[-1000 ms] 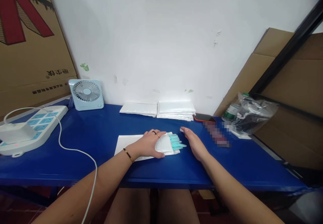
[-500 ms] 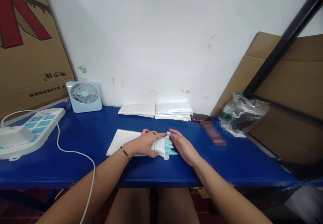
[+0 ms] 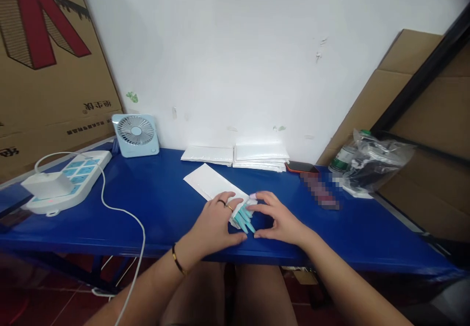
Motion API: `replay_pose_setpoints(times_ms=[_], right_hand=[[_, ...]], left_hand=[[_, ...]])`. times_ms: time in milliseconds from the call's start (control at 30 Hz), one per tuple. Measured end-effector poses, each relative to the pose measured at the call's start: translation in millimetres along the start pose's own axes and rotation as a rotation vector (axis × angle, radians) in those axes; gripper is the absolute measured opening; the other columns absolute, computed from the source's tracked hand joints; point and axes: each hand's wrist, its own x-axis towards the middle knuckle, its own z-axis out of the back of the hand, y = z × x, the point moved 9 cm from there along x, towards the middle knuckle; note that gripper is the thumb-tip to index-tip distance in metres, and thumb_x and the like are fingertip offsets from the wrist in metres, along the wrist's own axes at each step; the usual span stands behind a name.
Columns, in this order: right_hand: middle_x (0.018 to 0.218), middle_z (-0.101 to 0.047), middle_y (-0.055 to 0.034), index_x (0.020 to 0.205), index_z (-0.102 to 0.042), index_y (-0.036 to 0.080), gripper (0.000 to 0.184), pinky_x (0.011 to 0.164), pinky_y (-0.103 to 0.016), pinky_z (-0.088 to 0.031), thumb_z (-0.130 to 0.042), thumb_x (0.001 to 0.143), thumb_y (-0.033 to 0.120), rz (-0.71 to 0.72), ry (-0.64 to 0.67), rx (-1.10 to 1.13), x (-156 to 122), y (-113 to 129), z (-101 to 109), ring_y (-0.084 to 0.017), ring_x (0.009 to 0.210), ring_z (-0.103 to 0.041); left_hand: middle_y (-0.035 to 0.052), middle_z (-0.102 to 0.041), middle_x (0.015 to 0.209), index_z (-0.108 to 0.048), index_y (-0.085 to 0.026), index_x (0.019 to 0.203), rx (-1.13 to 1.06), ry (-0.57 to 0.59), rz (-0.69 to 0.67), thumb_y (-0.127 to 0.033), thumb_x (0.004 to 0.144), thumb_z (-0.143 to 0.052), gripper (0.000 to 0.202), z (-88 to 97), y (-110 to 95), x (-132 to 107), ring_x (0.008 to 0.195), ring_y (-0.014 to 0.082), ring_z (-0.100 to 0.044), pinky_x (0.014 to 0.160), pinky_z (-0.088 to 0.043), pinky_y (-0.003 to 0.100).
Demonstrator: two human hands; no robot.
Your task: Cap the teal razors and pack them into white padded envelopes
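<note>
A white padded envelope (image 3: 211, 181) is laid slantwise on the blue surface (image 3: 330, 240), its near end close to the front edge. That end is covered by the left hand (image 3: 215, 221), spread flat with nothing gripped, apparently so that the slippery mailer is pinned against the smooth top. A bundle of slim teal sticks (image 3: 245, 221), seemingly plastic and pointed, protrudes from the envelope's mouth between the two hands. The right hand (image 3: 281, 221) is arched and open, forefinger and thumb set either side of the teal tips, as if the bundle were being steadied; whether it is actually pinched cannot be told. A neat stack of similar mailers (image 3: 257, 153) is kept against the wall, with a small pale-blue fan (image 3: 135, 135) and a white power strip (image 3: 79, 181) further left.
</note>
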Motion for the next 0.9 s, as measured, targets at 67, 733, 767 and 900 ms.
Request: replay_pose_setpoints(times_ms=[67,733,767,900], right_hand=[[0.137,-0.041,-0.0098,0.129,-0.05,0.029,0.075,0.102,-0.047,-0.033,-0.074,0.061,0.052,0.004,0.028,-0.001,9.4,-7.4,-3.7,-0.032,0.126,-0.037],[0.112,-0.059,-0.0119,0.123,-0.052,0.02,0.046,0.078,-0.036,-0.047,-0.054,0.084,0.044,0.317,-0.035,-0.422,19.2,57.2,-38.2,-0.024,0.096,-0.056],[0.108,-0.061,-0.0109,0.121,-0.053,0.019,0.041,0.076,-0.033,-0.048,-0.052,0.086,0.041,0.348,-0.009,-0.418,19.8,59.1,-43.1,-0.022,0.093,-0.058],[0.094,-0.064,-0.009,0.108,-0.059,0.016,0.026,0.072,-0.03,-0.05,-0.047,0.09,0.03,0.423,-0.081,-0.442,19.5,63.4,-41.1,-0.019,0.084,-0.061]], left_hand=[[0.0126,-0.036,0.141,-0.036,-0.025,0.134,0.029,-0.041,0.076,-0.054,0.06,-0.071,0.087,-10.4,0.1,-7.0,0.131,0.0361,-0.029,0.102,-0.032,0.051],[0.0036,-0.065,0.085,-0.06,-0.02,0.09,0.257,-0.064,0.096,-0.023,0.088,-0.048,0.013,-6.3,18.3,-29.8,0.081,0.0187,-0.061,0.071,-0.047,0.03],[0.0038,-0.065,0.083,-0.06,-0.019,0.087,0.276,-0.052,0.095,-0.024,0.089,-0.046,0.015,-7.2,19.0,-29.3,0.078,0.0185,-0.061,0.069,-0.047,0.03],[0.0033,-0.064,0.079,-0.058,-0.018,0.086,0.316,-0.028,0.025,-0.021,0.09,-0.043,0.016,-10.5,17.6,-28.5,0.073,0.017,-0.061,0.065,-0.046,0.028]])
